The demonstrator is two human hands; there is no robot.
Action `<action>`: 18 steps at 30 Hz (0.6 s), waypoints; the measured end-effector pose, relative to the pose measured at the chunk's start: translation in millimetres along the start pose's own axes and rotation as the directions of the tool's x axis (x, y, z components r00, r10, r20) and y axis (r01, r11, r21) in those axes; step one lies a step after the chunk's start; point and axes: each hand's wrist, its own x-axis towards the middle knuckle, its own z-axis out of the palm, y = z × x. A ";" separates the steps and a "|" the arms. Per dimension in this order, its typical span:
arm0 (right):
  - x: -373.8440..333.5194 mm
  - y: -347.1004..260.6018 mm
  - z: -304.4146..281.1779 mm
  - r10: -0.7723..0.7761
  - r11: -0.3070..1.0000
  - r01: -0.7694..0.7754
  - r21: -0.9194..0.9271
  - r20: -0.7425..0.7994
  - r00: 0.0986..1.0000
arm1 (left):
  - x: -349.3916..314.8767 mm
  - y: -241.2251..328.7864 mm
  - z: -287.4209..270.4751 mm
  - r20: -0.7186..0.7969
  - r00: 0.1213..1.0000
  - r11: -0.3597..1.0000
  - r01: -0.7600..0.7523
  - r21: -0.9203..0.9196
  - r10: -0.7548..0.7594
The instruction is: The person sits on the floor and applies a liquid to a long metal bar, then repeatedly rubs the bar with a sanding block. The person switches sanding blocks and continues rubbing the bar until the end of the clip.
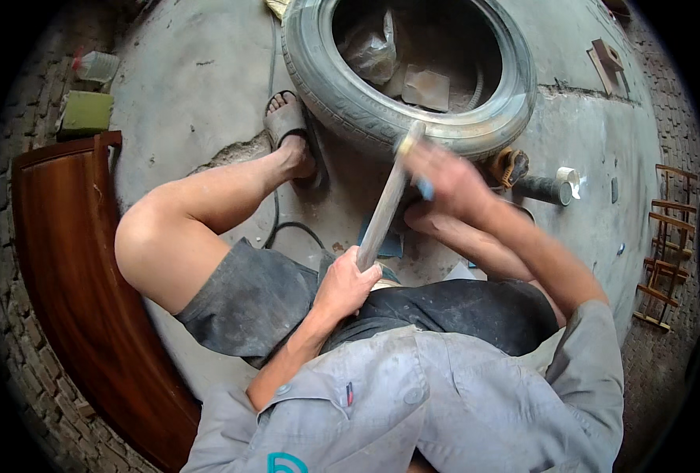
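My left hand (344,285) is closed round the lower end of a flat greyish wooden strip (382,217), low between my thighs. The strip slants up and away, its far end at the near edge of a tire (318,87) lying on its side. Close to that far end is my right hand (451,180), blurred by motion, fingers bent over the wood. A small blue piece (425,189) shows under this hand; it looks like folded sandpaper, though most of it is hidden. Below the strip, a blue sheet (389,243) lies partly covered on the floor.
Inside the tire are a clear plastic bag (372,55) and a tan square piece (426,87). A dark cylinder (545,190) and a tape roll (569,178) stand right of it. A curved brown wooden panel (74,292) lies left; wooden frames (665,252) are far right.
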 end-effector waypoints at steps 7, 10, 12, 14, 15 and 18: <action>-3.6 -59.2 -6.9 -0.252 0.949 0.201 0.241 0.207 0.945 | 0.9 1.0 -2.5 -0.009 1.000 1.000 -0.003 -0.022 0.003; 21.1 3.0 -25.2 0.173 0.976 -0.185 0.112 0.114 0.978 | -2.2 -1.8 0.2 0.005 1.000 0.999 0.031 0.012 -0.031; 9.2 -1.3 -14.3 0.140 0.990 -0.142 0.020 0.057 0.988 | 3.3 -3.7 0.9 0.011 1.000 0.999 0.026 0.029 -0.026; -16.3 -35.6 16.3 -0.042 0.999 0.040 0.017 0.114 0.993 | 0.9 2.4 -1.9 0.058 0.997 0.998 0.054 -0.014 -0.053; -23.3 -48.7 31.6 -0.106 0.989 0.090 0.115 0.144 0.984 | -3.1 4.6 -2.8 0.040 0.999 0.998 0.038 -0.057 -0.036; -5.6 -35.4 15.6 -0.122 0.989 0.113 0.093 0.098 0.988 | -2.9 7.6 -6.5 0.067 0.994 0.990 0.089 -0.112 -0.082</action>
